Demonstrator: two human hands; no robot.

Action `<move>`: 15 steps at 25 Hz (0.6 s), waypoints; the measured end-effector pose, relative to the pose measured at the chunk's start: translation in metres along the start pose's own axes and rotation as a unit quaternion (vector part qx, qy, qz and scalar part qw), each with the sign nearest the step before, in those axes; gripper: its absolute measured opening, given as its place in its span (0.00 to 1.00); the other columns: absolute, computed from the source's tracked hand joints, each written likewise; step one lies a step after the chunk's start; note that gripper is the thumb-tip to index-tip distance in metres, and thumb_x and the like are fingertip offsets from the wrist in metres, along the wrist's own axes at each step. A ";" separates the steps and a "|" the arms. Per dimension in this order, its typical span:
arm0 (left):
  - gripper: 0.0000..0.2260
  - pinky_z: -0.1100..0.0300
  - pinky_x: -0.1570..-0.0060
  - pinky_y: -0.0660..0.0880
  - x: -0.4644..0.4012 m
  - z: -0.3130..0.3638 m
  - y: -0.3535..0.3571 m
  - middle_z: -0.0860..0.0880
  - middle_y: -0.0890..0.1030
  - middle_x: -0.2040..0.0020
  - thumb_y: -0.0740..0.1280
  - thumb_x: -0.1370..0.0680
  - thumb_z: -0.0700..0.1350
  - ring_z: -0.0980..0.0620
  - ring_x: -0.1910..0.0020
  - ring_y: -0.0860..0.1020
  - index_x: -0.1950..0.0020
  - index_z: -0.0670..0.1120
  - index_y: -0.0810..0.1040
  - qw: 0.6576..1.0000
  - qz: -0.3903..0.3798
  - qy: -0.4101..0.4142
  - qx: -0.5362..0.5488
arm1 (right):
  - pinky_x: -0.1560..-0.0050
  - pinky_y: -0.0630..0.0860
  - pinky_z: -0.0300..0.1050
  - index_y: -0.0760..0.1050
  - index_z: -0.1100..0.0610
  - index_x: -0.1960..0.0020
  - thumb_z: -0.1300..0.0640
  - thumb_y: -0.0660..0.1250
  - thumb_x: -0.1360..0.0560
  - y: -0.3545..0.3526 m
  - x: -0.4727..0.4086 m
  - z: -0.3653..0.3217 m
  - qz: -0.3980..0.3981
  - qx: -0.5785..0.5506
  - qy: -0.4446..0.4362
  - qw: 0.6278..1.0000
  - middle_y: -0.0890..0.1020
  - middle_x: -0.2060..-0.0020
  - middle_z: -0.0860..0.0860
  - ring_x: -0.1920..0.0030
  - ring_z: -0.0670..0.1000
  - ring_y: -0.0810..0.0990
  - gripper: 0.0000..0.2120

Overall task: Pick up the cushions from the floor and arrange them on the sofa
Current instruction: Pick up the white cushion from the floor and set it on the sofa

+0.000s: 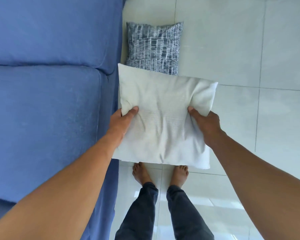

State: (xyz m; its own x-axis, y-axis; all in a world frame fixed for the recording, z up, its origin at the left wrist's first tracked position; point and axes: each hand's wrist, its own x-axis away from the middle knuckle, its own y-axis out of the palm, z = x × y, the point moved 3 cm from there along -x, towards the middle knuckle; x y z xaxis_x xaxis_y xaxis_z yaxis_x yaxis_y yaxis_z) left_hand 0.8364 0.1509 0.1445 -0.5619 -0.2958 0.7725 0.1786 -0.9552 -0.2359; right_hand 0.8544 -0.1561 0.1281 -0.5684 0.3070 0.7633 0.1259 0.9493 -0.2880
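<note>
Pale tiled floor [232, 49]; blue sofa [50, 101] at left.

a pale, glossy tiled floor [232, 49] with thin grey grout lines carries a blue-and-white patterned cushion [154, 47], lying flat just beside the front of a blue sofa [50, 101] that stands on the same tiles. two bare feet [160, 174] stand on the floor nearer the camera.

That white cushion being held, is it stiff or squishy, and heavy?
Probably squishy: the white cushion creases where the left hand and right hand pinch it. Likely light, since fingertip grips hold it. Unlikely to slip; the fabric bunches.
</note>
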 end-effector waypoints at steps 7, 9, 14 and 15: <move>0.16 0.46 0.39 0.80 0.168 0.096 -0.052 0.51 0.87 0.44 0.75 0.24 0.57 0.49 0.45 0.85 0.42 0.50 0.84 0.998 0.005 0.052 0.041 | 0.48 0.81 0.48 0.82 0.52 0.43 0.38 0.80 0.33 -0.059 0.147 -0.099 -0.021 -0.016 -0.062 0.998 0.86 0.49 0.47 0.48 0.51 0.85 0.26; 0.17 0.45 0.39 0.81 0.209 0.109 -0.069 0.51 0.87 0.44 0.75 0.24 0.58 0.49 0.45 0.85 0.41 0.50 0.84 0.997 0.006 0.065 0.043 | 0.57 0.79 0.43 0.83 0.50 0.49 0.38 0.81 0.34 -0.068 0.180 -0.118 -0.032 -0.024 -0.076 0.996 0.87 0.52 0.46 0.52 0.48 0.85 0.21; 0.15 0.49 0.43 0.82 0.286 0.135 -0.111 0.52 0.88 0.45 0.74 0.23 0.57 0.48 0.44 0.85 0.41 0.51 0.84 0.991 0.031 0.096 0.092 | 0.58 0.79 0.43 0.83 0.51 0.52 0.40 0.81 0.34 -0.068 0.248 -0.165 -0.062 -0.019 -0.115 0.991 0.87 0.54 0.46 0.53 0.48 0.85 0.19; 0.14 0.49 0.43 0.82 0.296 0.139 -0.117 0.52 0.88 0.45 0.74 0.23 0.56 0.48 0.45 0.85 0.41 0.51 0.84 0.989 0.039 0.101 0.104 | 0.58 0.79 0.43 0.83 0.51 0.52 0.40 0.82 0.34 -0.065 0.258 -0.173 -0.068 -0.019 -0.124 0.990 0.88 0.54 0.46 0.52 0.48 0.86 0.19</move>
State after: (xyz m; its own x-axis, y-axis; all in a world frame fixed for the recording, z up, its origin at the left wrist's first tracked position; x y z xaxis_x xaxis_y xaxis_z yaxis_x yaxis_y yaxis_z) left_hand 0.7614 0.1756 0.4832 -0.6866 -0.3835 0.6176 0.3784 -0.9139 -0.1469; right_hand 0.8406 -0.1274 0.4436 -0.7635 0.1546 0.6270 0.0620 0.9840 -0.1671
